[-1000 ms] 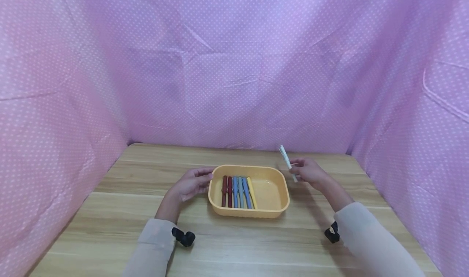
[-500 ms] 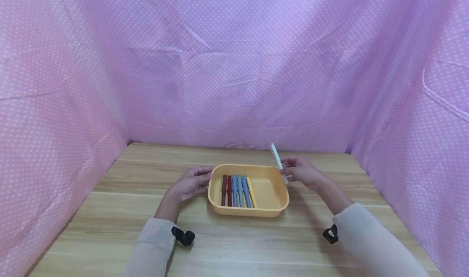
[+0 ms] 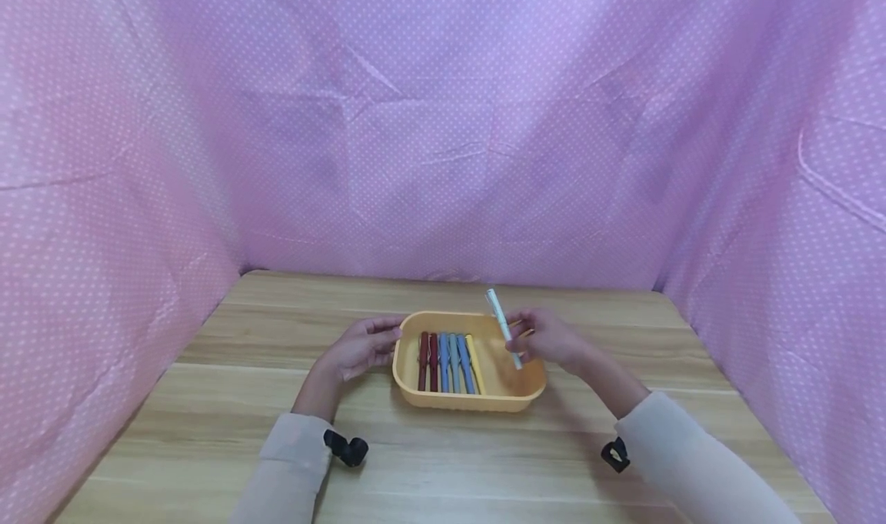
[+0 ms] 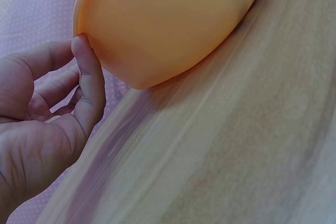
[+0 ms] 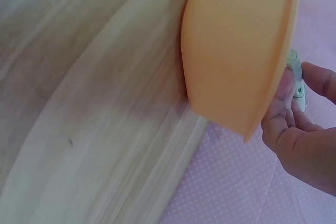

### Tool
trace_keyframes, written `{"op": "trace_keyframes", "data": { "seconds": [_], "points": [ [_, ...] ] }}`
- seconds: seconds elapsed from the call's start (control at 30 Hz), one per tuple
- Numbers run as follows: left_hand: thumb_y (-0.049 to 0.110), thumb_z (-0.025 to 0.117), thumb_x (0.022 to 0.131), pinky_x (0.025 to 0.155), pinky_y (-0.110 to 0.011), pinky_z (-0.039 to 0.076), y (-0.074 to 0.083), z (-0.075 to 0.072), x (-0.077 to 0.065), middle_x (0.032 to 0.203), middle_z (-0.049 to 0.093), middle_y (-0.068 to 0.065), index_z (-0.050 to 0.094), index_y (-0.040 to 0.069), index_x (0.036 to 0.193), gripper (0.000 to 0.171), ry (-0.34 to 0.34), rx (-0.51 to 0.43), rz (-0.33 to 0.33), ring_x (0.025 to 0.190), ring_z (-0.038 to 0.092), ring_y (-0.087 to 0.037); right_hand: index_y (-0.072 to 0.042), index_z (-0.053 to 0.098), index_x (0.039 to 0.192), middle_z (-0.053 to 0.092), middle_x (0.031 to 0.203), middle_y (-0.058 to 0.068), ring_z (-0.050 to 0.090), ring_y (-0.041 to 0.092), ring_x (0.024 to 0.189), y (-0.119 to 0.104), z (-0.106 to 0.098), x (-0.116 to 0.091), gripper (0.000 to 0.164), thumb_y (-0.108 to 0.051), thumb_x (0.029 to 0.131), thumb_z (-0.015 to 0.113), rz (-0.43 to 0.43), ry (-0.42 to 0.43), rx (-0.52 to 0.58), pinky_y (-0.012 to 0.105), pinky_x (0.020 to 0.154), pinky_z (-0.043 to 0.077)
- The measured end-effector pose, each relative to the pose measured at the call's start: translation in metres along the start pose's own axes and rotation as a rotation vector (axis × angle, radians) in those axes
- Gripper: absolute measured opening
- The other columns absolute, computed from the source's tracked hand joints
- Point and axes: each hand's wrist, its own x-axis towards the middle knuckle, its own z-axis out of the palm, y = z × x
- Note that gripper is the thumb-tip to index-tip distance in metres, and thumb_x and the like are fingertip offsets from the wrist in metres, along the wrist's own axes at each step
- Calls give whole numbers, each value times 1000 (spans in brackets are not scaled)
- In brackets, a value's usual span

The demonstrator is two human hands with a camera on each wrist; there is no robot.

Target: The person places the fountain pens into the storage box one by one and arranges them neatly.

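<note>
A yellow-orange plastic tray [image 3: 465, 404] stands on the table, and my left hand [image 3: 363, 347] pinches its left rim between thumb and fingers. Inside, on the left, capped pens lie side by side: two dark red pens [image 3: 429, 362], blue pens [image 3: 444, 362] with a grey-green pen [image 3: 454, 362] between them, and a slightly slanted yellow pen [image 3: 476, 364]. Over the tray's right part, my right hand [image 3: 550, 341] pinches a pale, whitish-green pen [image 3: 500, 312], tilted with its clip end up. In the right wrist view that pen [image 5: 298, 85] shows between thumb and fingers, partly behind the tray wall.
The wood-grain table [image 3: 443, 462] extends around the tray on every side. Pink dotted cloth [image 3: 443, 162] hangs behind the table and along both sides. A black wrist mount [image 3: 348, 448] sits on each sleeve.
My right hand has carried the pale pen leftward from beside the tray to above its right part, and lower. My left hand and the tray have stayed almost still.
</note>
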Motion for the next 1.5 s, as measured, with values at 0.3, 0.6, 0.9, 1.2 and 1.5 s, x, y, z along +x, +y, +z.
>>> {"op": "trace_keyframes", "data": {
  "seconds": [0.3,0.6,0.9,1.2,1.5],
  "points": [
    [7,56,105,83,-33,58,-1,-1,-1,134,59,-25,43,-7,150,48,-12,-4,3,93,65,-18,14,50,129,60,99,18,65,21,74,3,23,-1,43,10,89,66,18,-43,-45,37,66,62],
    [6,54,106,85,-35,59,0,1,0,132,59,-25,45,-7,148,45,-4,-11,0,96,66,-21,14,54,120,59,88,15,63,18,69,6,42,-2,36,15,86,66,32,0,-72,32,61,60],
    [7,57,105,84,-34,59,0,0,0,125,66,-17,45,-8,148,47,-6,-20,6,95,67,-18,10,58,116,59,80,9,56,16,63,7,54,2,33,12,85,69,112,66,-182,27,55,52],
    [8,58,104,83,-33,59,0,-3,2,121,66,-13,46,-8,147,47,-3,-31,-5,93,67,-18,6,62,107,66,84,9,62,18,78,11,61,10,33,10,77,76,133,112,-401,26,67,52],
    [8,58,105,83,-33,59,-1,-4,3,120,66,-13,45,-8,148,48,-13,-23,0,93,67,-17,5,63,102,65,85,9,61,18,77,10,62,10,32,10,74,78,167,120,-436,25,65,49]
  ]
}}
